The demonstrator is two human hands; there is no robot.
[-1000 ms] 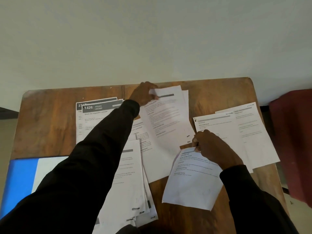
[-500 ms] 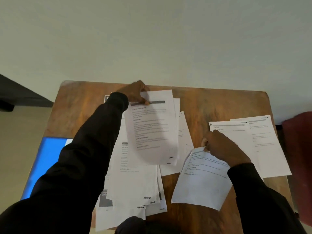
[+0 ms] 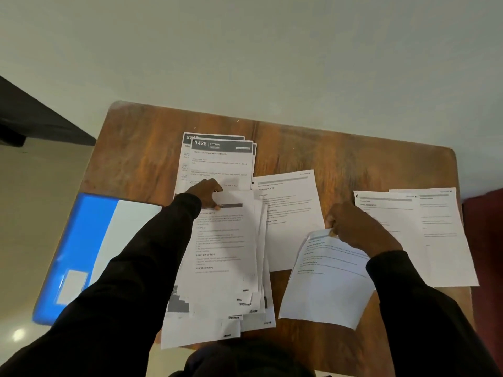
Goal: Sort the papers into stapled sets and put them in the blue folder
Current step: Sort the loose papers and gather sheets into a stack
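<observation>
Blue folder (image 3: 77, 240) (one); left hand (image 3: 206, 194) pinching top sheet (image 3: 227, 240), right hand (image 3: 353, 227) pinching loose sheet (image 3: 326, 289).

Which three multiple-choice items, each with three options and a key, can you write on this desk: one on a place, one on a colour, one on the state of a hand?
1. Where does the blue folder lie on the table? A. at the far right. B. at the left. C. under the middle pile.
2. The header band of the sheet marked 1426 is: A. dark. B. red. C. green.
3. The right hand: A. lies flat on bare wood. B. holds a stapler. C. pinches a sheet.
Key: 1 B, it shows beside the left sleeve; 2 A, the number stands white on a dark band; 3 C, its fingers close on the sheet's top edge.
</observation>
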